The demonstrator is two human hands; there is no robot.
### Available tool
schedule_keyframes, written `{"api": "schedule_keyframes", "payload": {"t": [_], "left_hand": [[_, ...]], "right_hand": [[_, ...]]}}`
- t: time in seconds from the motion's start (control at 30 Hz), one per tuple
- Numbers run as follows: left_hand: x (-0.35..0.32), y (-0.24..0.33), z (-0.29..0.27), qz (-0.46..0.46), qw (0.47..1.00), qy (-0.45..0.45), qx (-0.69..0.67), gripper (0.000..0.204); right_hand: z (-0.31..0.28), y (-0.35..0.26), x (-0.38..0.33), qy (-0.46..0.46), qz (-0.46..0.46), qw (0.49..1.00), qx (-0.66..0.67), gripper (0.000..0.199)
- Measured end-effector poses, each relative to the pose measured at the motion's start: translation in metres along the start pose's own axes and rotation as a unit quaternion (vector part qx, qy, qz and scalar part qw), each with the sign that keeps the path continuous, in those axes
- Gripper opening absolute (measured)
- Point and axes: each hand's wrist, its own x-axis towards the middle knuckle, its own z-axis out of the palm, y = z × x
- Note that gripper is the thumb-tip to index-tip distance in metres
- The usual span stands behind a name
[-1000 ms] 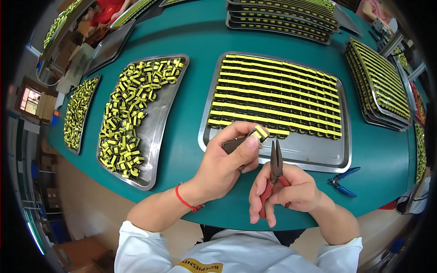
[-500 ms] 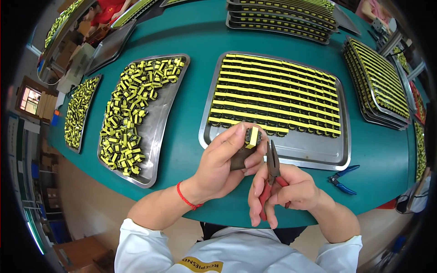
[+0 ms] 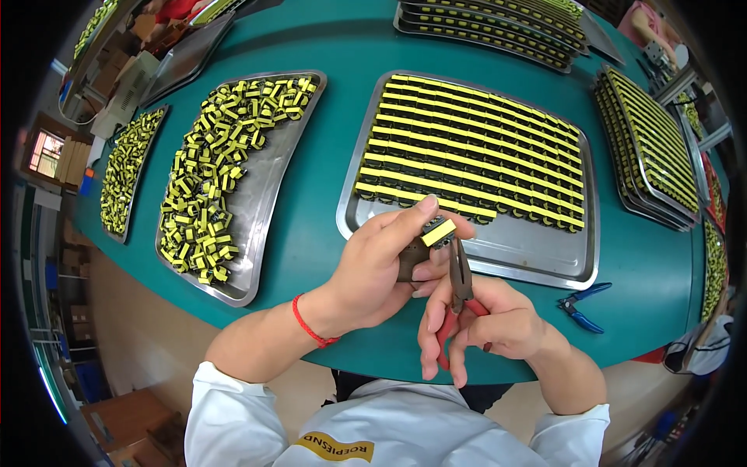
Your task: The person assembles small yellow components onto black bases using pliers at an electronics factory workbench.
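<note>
Toward the near edge of the bench (image 3: 303,226), the left hand (image 3: 373,261) grips a yellow-and-black component (image 3: 440,233) at the metal tray (image 3: 537,255)'s near edge; the right hand (image 3: 506,319) grips red-handled pliers (image 3: 461,286), tips just beside the component.

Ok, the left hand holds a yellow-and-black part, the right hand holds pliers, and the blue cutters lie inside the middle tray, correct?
Not quite: in the head view, the blue cutters lie on the table, outside the middle tray. The left hand does hold the part, and the right hand the pliers.
</note>
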Motion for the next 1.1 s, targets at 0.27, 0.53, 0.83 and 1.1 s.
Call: {"api": "schedule_keyframes", "payload": {"t": [0.27,0.53,0.83,1.1], "left_hand": [[0.001,-0.001,0.0,-0.021,0.999,0.031,-0.006,0.053],[0.003,-0.006,-0.001,-0.02,0.996,0.063,0.057,0.054],[0.011,-0.004,-0.017,0.478,0.714,0.012,0.512,0.041],[0.017,-0.006,-0.021,0.503,0.663,0.02,0.555,0.05]], "right_hand": [[0.003,-0.003,0.001,0.019,0.016,0.999,-0.025,0.044],[0.004,0.002,0.001,0.063,0.022,0.997,-0.024,0.037],[-0.001,0.007,-0.003,0.043,-0.043,0.996,0.071,0.038],[-0.004,0.003,-0.001,0.056,-0.007,0.998,0.027,0.037]]}}
